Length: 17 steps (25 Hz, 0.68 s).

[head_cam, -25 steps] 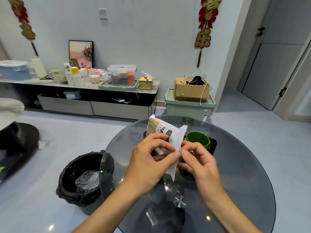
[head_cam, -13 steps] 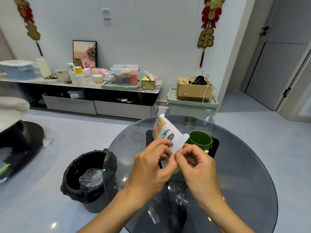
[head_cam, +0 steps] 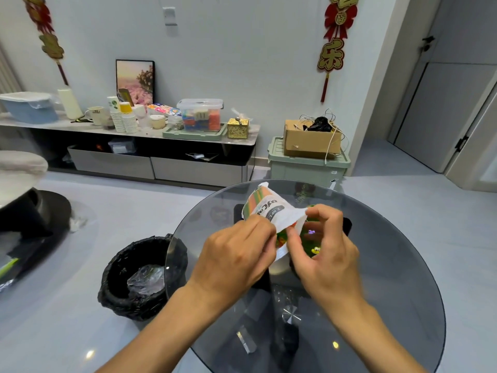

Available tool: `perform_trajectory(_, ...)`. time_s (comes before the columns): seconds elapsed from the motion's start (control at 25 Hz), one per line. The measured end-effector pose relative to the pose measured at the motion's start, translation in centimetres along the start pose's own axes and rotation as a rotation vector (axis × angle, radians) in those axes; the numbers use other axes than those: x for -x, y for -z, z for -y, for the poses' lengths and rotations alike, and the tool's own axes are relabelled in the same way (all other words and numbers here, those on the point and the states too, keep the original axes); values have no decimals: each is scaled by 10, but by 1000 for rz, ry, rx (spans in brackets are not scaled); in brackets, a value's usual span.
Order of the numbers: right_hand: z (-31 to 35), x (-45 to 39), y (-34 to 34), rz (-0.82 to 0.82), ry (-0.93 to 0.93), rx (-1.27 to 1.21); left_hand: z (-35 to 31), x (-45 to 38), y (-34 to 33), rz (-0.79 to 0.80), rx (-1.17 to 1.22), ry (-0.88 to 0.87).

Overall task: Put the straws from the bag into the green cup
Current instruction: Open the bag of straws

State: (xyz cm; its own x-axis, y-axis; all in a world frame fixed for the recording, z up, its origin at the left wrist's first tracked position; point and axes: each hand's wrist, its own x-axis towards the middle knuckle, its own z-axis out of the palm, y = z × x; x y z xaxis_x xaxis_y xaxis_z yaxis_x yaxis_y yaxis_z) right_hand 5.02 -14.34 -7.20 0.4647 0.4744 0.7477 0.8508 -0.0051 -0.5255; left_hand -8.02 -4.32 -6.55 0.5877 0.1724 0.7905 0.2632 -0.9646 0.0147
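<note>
Left hand [head_cam: 236, 254] and right hand [head_cam: 326, 254] pinch the bag [head_cam: 269, 208] of straws (coloured stripes inside); green cup [head_cam: 309, 239] mostly hidden behind.

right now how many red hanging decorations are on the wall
2: one red hanging decoration at the upper left above the shelf, another at the upper right above the cardboard box. Both run past the frame's top.

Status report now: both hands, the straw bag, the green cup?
Left hand and right hand both gripping straw bag at its mouth. Green cup mostly hidden behind right hand. No straws out yet.
</note>
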Motion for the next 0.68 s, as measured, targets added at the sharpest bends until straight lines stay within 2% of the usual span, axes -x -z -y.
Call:
perform_trajectory(0.12, -6, -3, 3, -17, 325, 281, 4, -4, 6, -3, -99, -55)
perform_trajectory(0.2, -8, 0, 3, 56, 429, 335, 12, -9, 13, -9, -146, -67)
perform_trajectory(0.24, -7, 2, 1, 96, 398, 316, 14, -10, 16, -22, -150, -57)
perform_trajectory(0.32, -3, 5, -5, 129, 220, 190, 10, -8, 15, -44, -138, -35)
perform_trajectory(0.4, -1, 8, -11, 107, 80, 54, 1, -1, 8, -14, -88, -53)
perform_trajectory(0.48, -2, 8, -10, 54, 67, 12, -2, 5, 3, 45, -49, -44)
perform_trajectory(0.56, -4, 7, -8, 13, 90, 71, 3, 3, 4, 74, -87, 67)
perform_trajectory(0.68, -9, 13, -9, 62, 56, 175, 7, 6, 3, 158, -149, 149)
